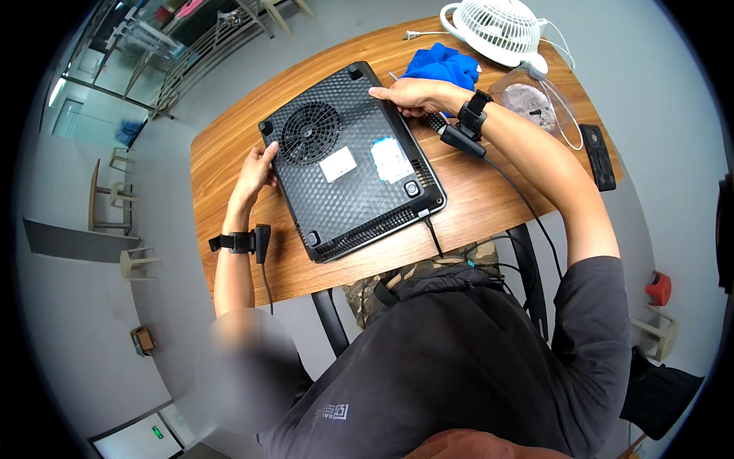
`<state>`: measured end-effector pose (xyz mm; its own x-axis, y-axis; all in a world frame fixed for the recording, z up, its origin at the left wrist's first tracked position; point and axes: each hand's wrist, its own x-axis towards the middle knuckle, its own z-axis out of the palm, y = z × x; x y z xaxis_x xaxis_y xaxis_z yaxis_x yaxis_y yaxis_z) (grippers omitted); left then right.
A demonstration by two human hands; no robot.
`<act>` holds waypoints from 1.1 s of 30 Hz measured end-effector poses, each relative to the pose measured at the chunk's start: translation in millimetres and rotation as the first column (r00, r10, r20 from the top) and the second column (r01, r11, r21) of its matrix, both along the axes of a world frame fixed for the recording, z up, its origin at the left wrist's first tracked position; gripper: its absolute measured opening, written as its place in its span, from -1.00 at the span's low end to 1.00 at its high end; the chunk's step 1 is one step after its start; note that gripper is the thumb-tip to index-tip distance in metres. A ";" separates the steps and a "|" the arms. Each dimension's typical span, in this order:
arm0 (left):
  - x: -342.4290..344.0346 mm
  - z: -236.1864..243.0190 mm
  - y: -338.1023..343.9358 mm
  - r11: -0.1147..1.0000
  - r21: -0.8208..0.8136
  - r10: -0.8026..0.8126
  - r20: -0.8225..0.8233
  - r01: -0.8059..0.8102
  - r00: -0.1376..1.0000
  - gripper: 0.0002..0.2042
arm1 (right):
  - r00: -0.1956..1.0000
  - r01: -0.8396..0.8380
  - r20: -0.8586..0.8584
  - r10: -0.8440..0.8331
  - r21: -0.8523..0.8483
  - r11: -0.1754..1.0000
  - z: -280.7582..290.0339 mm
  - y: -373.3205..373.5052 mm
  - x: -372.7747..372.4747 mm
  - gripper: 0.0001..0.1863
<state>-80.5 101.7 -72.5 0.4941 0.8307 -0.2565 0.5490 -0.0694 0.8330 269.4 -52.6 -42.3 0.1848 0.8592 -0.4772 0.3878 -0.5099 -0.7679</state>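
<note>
A black induction cooktop (344, 206) lies bottom side up and slanted on the wooden table, showing a round fan grille, rubber feet, a white label and a blue-edged sticker. My left hand (256, 174) grips its left edge, thumb on top and fingers curled at the side. On the far right edge rests my right hand (420, 96), thumb over the rim and fingers folded below. A thin grey rod (393, 76) pokes out beside that hand; its kind cannot be made out. Close to the right wrist is a dark, ridged object (436, 121), partly hidden.
Behind my right hand lies a crumpled blue cloth (443, 67). A white fan (501, 30) and a clear plastic bag (531, 103) sit at the far right, with a black slotted piece (599, 157) at the table's right edge. Cables run from both wrist straps.
</note>
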 end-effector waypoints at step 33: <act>9.7 -9.0 13.7 0.994 0.095 0.052 -0.039 -0.048 0.998 -0.40 | 0.988 0.038 0.147 -0.044 0.040 0.998 -13.3 21.3 -3.1 -0.31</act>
<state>-70.8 115.4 -81.5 0.4423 0.8754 -0.1951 0.5875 -0.1184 0.8005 266.3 -31.3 -55.6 0.2865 0.8659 -0.4100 0.4781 -0.5001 -0.7221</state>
